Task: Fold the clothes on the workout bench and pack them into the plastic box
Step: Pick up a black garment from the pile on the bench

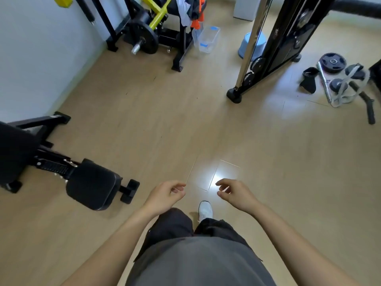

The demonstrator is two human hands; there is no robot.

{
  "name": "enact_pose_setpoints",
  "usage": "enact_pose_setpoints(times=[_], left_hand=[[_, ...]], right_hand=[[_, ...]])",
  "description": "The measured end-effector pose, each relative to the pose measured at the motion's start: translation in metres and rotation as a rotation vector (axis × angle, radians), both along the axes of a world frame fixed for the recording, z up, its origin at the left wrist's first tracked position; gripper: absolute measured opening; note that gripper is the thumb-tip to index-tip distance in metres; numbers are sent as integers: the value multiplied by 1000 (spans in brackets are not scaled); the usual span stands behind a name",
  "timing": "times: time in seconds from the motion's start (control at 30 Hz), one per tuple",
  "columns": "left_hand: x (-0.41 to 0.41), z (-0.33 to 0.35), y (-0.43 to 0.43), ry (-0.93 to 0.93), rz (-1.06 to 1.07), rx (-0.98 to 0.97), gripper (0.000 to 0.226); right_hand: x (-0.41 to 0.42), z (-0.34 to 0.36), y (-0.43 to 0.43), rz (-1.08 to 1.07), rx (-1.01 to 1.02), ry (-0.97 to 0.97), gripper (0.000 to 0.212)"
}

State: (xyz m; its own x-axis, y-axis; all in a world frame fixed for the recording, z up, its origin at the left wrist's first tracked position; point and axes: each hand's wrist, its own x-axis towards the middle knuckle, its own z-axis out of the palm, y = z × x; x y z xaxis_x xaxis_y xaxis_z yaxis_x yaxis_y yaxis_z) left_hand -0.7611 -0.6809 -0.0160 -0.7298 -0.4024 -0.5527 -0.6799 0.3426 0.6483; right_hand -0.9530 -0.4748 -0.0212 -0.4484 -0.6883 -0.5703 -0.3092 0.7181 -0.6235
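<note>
Far across the room, clothes (190, 9) in white, dark and orange hang in a heap over the end of a black workout bench (181, 38). Right beside it on the floor stands a clear plastic box (208, 39) with blue latches. My left hand (165, 196) and my right hand (235, 194) hang in front of my waist, well short of the clothes. The fingers of both are loosely curled and hold nothing.
A second black bench (88, 182) lies at the near left. A cable machine frame (266, 48) stands at the right, with a blue stool (249, 45) behind its post. Weight plates, a bar and straps (338, 79) lie at the far right. Open wooden floor (165, 120) stretches between.
</note>
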Motion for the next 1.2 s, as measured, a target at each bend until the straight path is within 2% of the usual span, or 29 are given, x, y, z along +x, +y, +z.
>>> enact_pose_setpoints(times=[0.3, 0.43, 0.57, 0.77, 1.0, 1.2], left_hand=[[-118, -8, -97, 38, 97, 44, 30], [-173, -16, -159, 80, 49, 30, 37], [-234, -17, -227, 72, 27, 32, 30], [-326, -1, -324, 78, -52, -35, 32], [-440, -10, -417, 39, -36, -23, 37], [-554, -6, -484, 25, 72, -35, 29]], right_hand=[[-122, 1, -128, 53, 0, 12, 30], [-171, -1, -190, 58, 27, 13, 30], [-221, 7, -250, 69, 45, 8, 30], [-307, 14, -328, -35, 13, -6, 27], [-419, -8, -414, -55, -13, -53, 26], [-538, -12, -497, 38, -26, -26, 28]])
